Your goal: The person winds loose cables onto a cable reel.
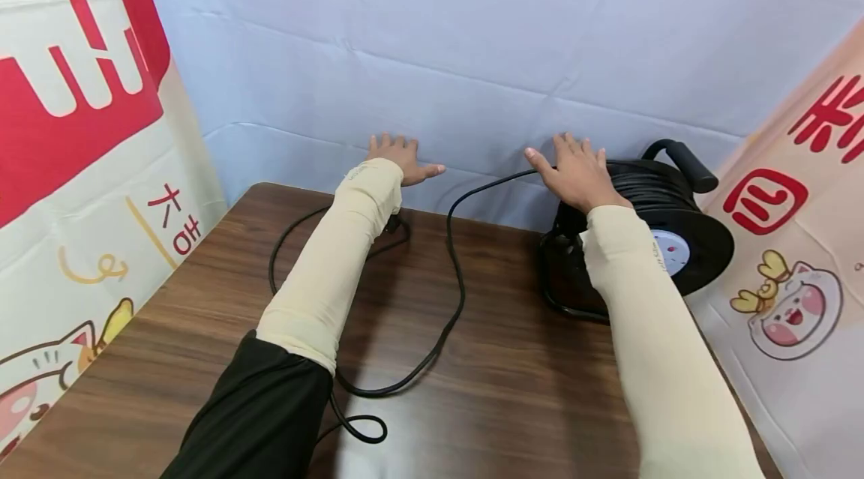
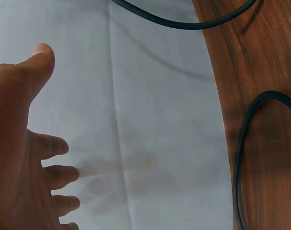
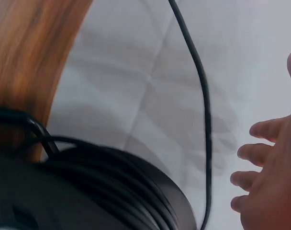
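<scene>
Both hands reach out over the far edge of the table, fingers spread, with nothing in them. My left hand is in front of the pale backdrop, thumb pointing right; the left wrist view shows its thumb and fingers apart. My right hand is beside a black cable reel, overlapping its left part in the head view. From the reel a black cable runs left and loops over the table, passing under the left forearm. In the right wrist view the cable hangs between the right hand and the wound reel.
The brown wooden table ends at a pale cloth backdrop. Printed banners flank it, one on the left and one on the right. The reel has a black carry handle and a tubular stand.
</scene>
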{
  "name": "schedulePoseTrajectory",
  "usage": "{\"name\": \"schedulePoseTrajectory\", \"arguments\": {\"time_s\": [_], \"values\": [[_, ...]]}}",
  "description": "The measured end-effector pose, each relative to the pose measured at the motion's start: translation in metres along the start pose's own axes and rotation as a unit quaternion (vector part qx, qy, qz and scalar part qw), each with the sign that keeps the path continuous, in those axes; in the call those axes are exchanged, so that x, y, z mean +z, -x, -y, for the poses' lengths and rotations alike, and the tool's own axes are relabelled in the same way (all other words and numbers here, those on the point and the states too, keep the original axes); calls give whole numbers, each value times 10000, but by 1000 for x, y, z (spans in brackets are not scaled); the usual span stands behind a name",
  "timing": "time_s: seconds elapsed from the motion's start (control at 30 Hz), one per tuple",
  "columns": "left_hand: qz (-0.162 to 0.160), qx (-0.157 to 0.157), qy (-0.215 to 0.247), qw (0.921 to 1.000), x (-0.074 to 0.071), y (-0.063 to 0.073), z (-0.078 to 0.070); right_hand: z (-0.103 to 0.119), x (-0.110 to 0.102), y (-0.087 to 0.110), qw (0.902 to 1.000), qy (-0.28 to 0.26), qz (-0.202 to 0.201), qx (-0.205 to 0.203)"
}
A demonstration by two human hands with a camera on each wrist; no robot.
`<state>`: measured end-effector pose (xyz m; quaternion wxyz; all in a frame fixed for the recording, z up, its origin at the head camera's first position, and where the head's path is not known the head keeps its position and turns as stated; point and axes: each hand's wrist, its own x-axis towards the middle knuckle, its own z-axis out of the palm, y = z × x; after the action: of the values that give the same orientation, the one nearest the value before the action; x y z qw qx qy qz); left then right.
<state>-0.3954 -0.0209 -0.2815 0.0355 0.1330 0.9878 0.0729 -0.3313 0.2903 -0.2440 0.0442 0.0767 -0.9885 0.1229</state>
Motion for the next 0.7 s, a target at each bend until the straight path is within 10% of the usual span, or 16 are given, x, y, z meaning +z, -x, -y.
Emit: {"name": "schedulePoseTrajectory", "arguments": {"time_s": [0.37,0.7], "values": [[-8,161,22,9999,5,-2,-18,-29,-52,23,9904,646,-1121,487],[94,342,33,9994,24,-13,-50,-62,-68,51,9768,1135,-1059,1476]]}}
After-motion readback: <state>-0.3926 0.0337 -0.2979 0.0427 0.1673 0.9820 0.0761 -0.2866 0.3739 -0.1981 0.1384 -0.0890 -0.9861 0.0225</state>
